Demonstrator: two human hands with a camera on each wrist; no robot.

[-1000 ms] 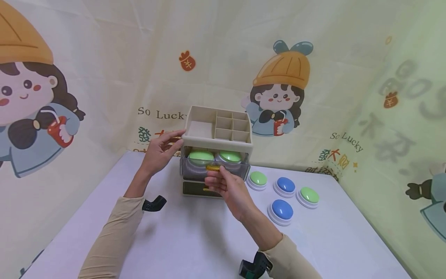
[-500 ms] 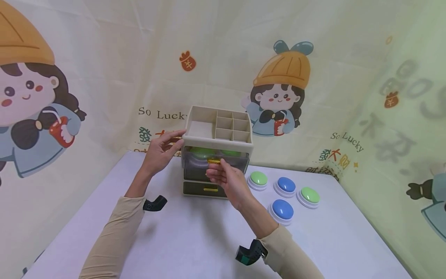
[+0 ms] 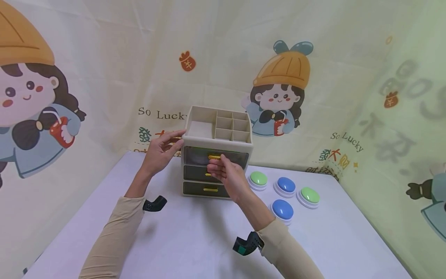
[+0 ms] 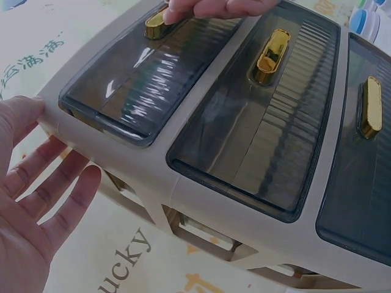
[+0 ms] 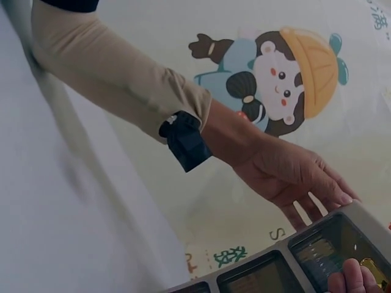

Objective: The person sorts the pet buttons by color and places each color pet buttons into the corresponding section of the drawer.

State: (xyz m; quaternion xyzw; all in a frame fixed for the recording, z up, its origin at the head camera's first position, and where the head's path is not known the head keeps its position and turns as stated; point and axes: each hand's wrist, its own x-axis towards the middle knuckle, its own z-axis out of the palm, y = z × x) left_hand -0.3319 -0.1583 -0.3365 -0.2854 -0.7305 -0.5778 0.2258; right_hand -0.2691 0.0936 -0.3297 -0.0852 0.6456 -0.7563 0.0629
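A cream desktop drawer cabinet (image 3: 217,145) with three dark see-through drawers stands on the table, all three fronts in line with its frame. My right hand (image 3: 231,178) pinches the gold handle (image 3: 214,157) of the top drawer (image 3: 196,155), thumb at its right end; the left wrist view shows fingers at that handle (image 4: 156,23). My left hand (image 3: 158,153) rests against the cabinet's upper left corner, its thumb at the front edge and its other fingers loosely spread along the side (image 4: 52,183). The drawer's contents are hidden behind the tinted front.
Right of the cabinet sit two green push buttons (image 3: 259,178) and two blue ones (image 3: 282,209) on white bases. The cabinet's top has an open divided tray (image 3: 200,130). A printed cloth (image 3: 223,69) hangs behind the white table (image 3: 174,240).
My right hand has pushed the top drawer, with two green-topped buttons in it, back into the cabinet until its front sits flush. The left hand has stayed at the corner.
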